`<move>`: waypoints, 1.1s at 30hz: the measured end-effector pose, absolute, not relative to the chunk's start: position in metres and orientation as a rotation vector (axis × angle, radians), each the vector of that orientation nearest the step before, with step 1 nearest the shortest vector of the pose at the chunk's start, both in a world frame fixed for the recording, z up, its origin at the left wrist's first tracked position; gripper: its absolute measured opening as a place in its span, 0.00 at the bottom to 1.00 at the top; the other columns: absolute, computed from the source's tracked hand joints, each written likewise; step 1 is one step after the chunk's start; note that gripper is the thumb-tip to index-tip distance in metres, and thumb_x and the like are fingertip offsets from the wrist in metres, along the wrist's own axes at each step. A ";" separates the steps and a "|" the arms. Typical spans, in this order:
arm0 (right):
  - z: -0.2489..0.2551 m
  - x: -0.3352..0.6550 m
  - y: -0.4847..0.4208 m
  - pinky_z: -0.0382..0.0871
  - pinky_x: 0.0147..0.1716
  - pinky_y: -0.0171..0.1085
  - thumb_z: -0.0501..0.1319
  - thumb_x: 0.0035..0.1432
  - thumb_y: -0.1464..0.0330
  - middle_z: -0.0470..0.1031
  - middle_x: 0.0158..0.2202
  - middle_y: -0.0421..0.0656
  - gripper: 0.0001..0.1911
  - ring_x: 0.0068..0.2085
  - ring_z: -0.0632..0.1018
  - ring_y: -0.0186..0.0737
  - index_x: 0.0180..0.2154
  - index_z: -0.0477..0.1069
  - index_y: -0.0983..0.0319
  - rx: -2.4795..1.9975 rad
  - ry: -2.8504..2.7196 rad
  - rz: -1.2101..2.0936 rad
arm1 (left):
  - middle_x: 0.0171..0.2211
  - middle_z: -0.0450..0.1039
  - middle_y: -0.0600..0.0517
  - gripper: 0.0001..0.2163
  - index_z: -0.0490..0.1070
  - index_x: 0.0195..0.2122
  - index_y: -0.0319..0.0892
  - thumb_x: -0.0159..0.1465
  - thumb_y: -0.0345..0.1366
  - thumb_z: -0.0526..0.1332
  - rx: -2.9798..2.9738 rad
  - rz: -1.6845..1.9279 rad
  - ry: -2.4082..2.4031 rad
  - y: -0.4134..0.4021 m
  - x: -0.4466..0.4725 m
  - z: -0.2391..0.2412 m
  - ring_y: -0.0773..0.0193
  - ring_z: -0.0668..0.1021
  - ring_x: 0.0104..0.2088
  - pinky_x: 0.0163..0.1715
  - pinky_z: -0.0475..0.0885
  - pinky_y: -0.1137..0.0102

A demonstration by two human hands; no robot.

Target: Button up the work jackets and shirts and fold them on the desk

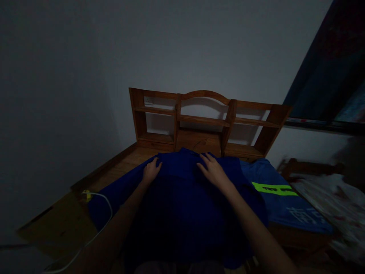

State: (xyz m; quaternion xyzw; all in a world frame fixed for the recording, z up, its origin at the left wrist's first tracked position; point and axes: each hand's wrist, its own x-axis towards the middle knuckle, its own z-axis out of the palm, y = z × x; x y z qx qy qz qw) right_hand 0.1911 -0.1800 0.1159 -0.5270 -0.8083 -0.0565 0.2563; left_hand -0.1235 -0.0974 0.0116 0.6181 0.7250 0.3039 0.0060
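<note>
A dark blue shirt [176, 190] is spread out over a wooden surface, its collar end toward the back and one sleeve reaching out to the left. On its upper left part rests my left hand [151, 171], thumb and fingers apart. To the right of the collar, my right hand [212, 170] lies on the cloth with fingers spread. Neither hand grips the fabric. The lower part of the shirt is in deep shadow and hangs toward my body.
Behind the shirt stands a wooden shelf unit [203, 121] against the wall. A lighter blue cloth with a yellow-green strip [275, 189] lies to the right. A white cable [107, 201] curves along the left side. Pale crumpled bedding [333, 194] is at far right.
</note>
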 end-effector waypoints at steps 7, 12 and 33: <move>0.035 0.080 -0.151 0.36 0.61 0.56 0.39 0.58 0.42 0.39 0.67 0.46 0.39 0.66 0.42 0.50 0.65 0.42 0.53 -1.309 -2.502 0.153 | 0.45 0.71 0.43 0.20 0.64 0.52 0.41 0.63 0.46 0.49 2.071 0.879 2.423 -0.177 -0.152 0.028 0.54 0.75 0.43 0.43 0.68 0.65; 0.014 0.080 -0.143 0.31 0.61 0.54 0.37 0.58 0.42 0.40 0.67 0.48 0.40 0.66 0.43 0.50 0.65 0.43 0.54 -1.298 -2.483 0.121 | 0.46 0.67 0.41 0.18 0.66 0.47 0.42 0.61 0.47 0.52 2.263 0.623 2.623 -0.262 -0.193 0.018 0.52 0.73 0.45 0.44 0.67 0.63; 0.008 0.078 -0.137 0.36 0.61 0.50 0.39 0.62 0.47 0.46 0.66 0.45 0.33 0.65 0.49 0.46 0.63 0.49 0.52 -1.321 -2.472 0.047 | 0.45 0.73 0.41 0.16 0.69 0.45 0.45 0.58 0.40 0.51 1.619 0.842 2.447 -0.341 -0.227 -0.081 0.45 0.74 0.48 0.48 0.66 0.54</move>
